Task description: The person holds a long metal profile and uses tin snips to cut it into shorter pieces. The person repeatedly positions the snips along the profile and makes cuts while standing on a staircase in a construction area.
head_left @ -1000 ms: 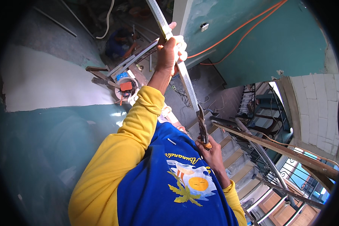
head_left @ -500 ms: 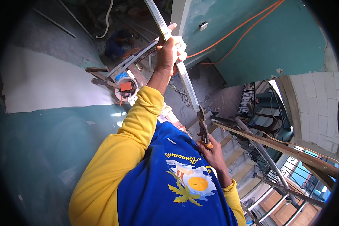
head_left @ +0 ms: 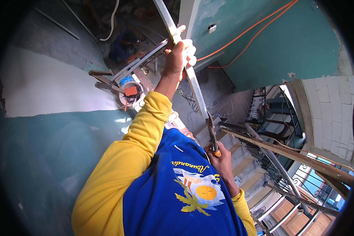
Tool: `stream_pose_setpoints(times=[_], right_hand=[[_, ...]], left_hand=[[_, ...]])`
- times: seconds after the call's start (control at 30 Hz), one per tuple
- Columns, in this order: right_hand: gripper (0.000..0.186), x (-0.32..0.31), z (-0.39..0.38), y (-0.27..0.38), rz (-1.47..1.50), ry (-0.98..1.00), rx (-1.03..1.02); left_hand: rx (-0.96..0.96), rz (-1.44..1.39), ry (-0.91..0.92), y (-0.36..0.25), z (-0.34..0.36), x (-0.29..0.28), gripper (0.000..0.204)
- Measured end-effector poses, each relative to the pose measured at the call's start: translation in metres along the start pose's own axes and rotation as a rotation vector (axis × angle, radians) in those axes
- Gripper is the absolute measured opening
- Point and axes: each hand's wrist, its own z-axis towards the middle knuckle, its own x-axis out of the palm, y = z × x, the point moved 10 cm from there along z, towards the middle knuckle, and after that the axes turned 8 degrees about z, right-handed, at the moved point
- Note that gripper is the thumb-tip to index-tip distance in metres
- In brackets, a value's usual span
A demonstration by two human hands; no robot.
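My left hand is wrapped round a long, thin galvanized metal channel, raised in front of me. The channel slants from the top of the view down to the right. Its lower end meets the jaws of a pair of tin snips, dark metal with a bit of orange on the handle. Close to my blue shirt front, my right hand grips the snips by the handles, which its fingers mostly cover. Whether the blades are fully closed on the metal is hard to make out.
Stairs with metal railings descend at the right, crossed by a wooden beam. A bucket with tools stands beyond my left forearm. Orange cables run along the teal wall. Another person crouches in the shadowed room beyond.
My left hand and the channel have shifted very slightly right and down. My right hand has dropped a little with the snips' handles. Both grips are kept.
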Motion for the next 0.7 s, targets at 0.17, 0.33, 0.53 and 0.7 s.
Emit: stream_pose_setpoints(times=[0.17,0.33,0.53,0.7], right_hand=[[0.029,-0.006,0.002,0.009,-0.140,-0.142,-0.132],[0.051,-0.003,-0.001,0.012,-0.264,-0.163,-0.119],[0.063,0.007,-0.010,-0.028,0.049,0.128,0.068],[0.063,0.002,-0.020,-0.032,0.137,0.209,0.239]], left_hand=[[0.059,0.078,-0.319,-0.008,-0.005,-0.014,0.049],[-0.107,-0.026,-0.380,0.006,-0.001,-0.022,0.033],[-0.172,-0.047,-0.401,0.013,0.001,-0.032,0.037],[-0.154,-0.066,-0.361,0.011,0.008,-0.048,0.045]])
